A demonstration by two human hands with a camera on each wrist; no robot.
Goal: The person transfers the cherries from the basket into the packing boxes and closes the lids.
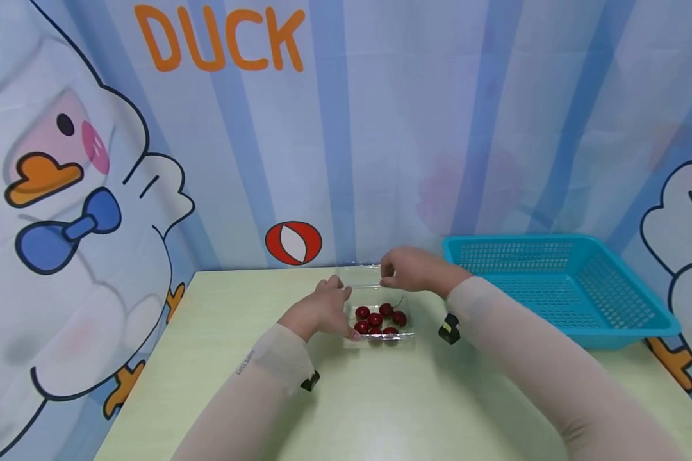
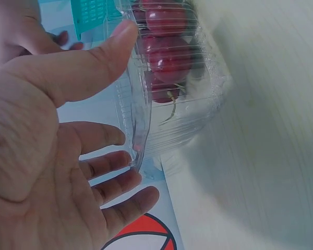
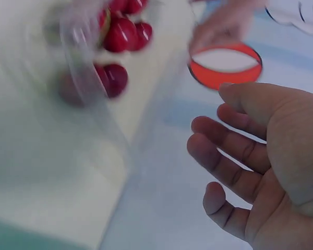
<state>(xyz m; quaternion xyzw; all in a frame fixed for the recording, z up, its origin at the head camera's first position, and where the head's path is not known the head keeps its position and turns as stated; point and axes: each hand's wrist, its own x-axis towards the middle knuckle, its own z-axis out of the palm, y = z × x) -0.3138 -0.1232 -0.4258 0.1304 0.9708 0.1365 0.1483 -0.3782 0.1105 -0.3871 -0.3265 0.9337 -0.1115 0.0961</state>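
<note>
A clear plastic clamshell box [image 1: 406, 330] sits on the table with several dark red cherries [image 1: 375, 319] inside, one showing a green stem [image 2: 173, 108]. Its transparent lid [image 1: 357, 276] is raised at the back. My left hand [image 1: 323, 309] is at the box's left side, the thumb [image 2: 101, 65] along the rim and the other fingers spread loosely near the lid edge. Beside the lid's right end is my right hand [image 1: 418, 269]; in the right wrist view its fingers [image 3: 206, 151] are loosely bent with nothing between them.
A turquoise plastic basket [image 1: 628, 333] stands on the right of the pale table [image 1: 230, 333]. Behind the table hangs a blue striped cloth [image 1: 380, 128] printed with ducks. Small black devices [image 1: 450, 329] are worn at both wrists.
</note>
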